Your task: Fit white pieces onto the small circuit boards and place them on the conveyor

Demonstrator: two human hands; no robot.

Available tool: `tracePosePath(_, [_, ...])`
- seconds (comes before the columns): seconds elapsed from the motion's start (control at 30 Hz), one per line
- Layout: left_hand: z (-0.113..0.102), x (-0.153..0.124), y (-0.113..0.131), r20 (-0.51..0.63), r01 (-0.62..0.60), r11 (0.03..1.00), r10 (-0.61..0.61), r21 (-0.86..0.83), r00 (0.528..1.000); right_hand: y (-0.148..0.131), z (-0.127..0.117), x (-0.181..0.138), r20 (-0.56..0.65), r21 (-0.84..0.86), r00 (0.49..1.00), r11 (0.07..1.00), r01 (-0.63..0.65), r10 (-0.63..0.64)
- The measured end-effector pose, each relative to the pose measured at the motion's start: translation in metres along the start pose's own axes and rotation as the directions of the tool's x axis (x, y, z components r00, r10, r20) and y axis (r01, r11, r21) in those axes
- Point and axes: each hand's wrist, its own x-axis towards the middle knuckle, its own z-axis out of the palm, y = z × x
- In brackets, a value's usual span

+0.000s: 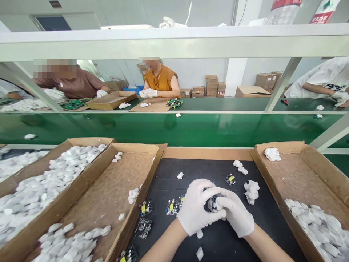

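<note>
My left hand, in a white glove, is closed around a small dark circuit board. From the other side my right hand, also gloved, pinches at the same board, so the fingers of both hands cover much of it. Under and beside the left hand lie circuit boards with yellow parts on the black mat. Beyond my right hand is another circuit board, with a white crumpled lump to its right. Small white pieces lie below the hands.
Cardboard trays with white pieces flank the mat: one left tray, another farther left, one right tray. Behind runs a green conveyor belt under a white shelf frame. Several gloved co-workers sit across it.
</note>
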Motion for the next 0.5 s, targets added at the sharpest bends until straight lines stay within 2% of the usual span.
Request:
tracePosePath(0.1, [-0.001, 0.001, -0.002, -0.004, -0.053, 0.997, 0.053, 0.059, 0.999, 0.004, -0.003, 0.001, 0.003, -0.041, 0.999, 0.998, 0.041, -0.041])
tracePosePath(0.2, [0.000, 0.002, -0.002, -0.019, -0.122, 0.986, 0.125, 0.113, 0.992, 0.003, -0.005, 0.001, 0.010, -0.224, 0.997, 0.971, 0.078, -0.078])
tracePosePath(0.3, [0.000, 0.003, 0.000, -0.018, -0.132, 0.981, 0.136, 0.142, 0.991, -0.002, -0.003, 0.002, 0.032, -0.363, 0.993, 0.924, 0.118, -0.114])
tracePosePath(0.4, [-0.001, 0.003, 0.001, -0.013, -0.117, 0.982, 0.120, 0.149, 0.993, -0.007, 0.000, 0.002, 0.021, -0.367, 0.994, 0.924, 0.110, -0.110])
tracePosePath(0.5, [-0.002, 0.003, 0.000, -0.055, -0.100, 0.987, 0.108, 0.127, 0.993, -0.011, 0.002, -0.001, 0.032, -0.320, 0.997, 0.944, 0.079, -0.073])
